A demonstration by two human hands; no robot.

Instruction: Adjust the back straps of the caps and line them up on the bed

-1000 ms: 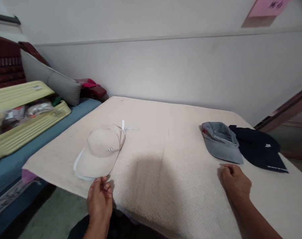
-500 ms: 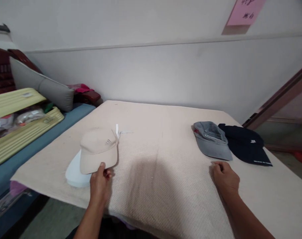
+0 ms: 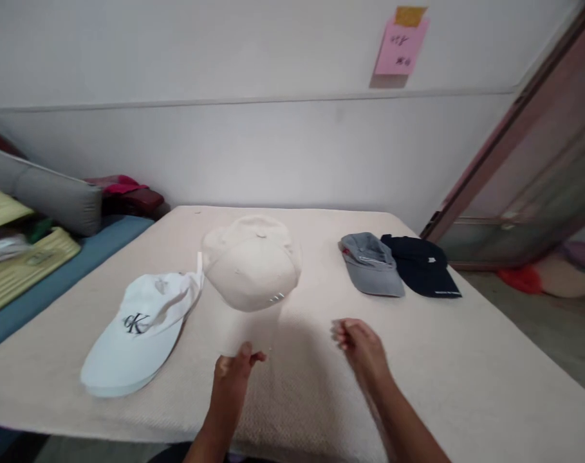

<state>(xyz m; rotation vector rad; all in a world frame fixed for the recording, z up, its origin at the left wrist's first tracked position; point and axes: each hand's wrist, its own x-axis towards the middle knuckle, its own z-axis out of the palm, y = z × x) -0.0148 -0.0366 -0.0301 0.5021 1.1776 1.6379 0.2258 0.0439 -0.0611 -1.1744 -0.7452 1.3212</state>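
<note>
A beige baseball cap [image 3: 251, 267], smeared by motion, shows its crown and small front marks over the middle of the table; its brim cannot be made out. Just below it is my left hand [image 3: 230, 382], thumb and forefinger apart, with a visible gap between them and the cap. My right hand [image 3: 364, 350] hovers over the cloth with fingers curled together and nothing seen in them. To the left lies a white cap [image 3: 140, 328] with black letters and a pale blue brim. A grey cap [image 3: 372, 263] partly overlaps a navy cap [image 3: 422, 263] at the right.
A beige cloth covers the table [image 3: 466, 360], which reaches back to the white wall [image 3: 253, 154]. A pink note [image 3: 401, 48] is taped there. At the left are a grey cushion [image 3: 46, 190] and a yellow container [image 3: 36, 263]; a door frame [image 3: 504, 135] stands right.
The beige cap has left the white cap and my left hand's hold on its brim, moving right and away from me. Both hands are closer together. The view has turned right.
</note>
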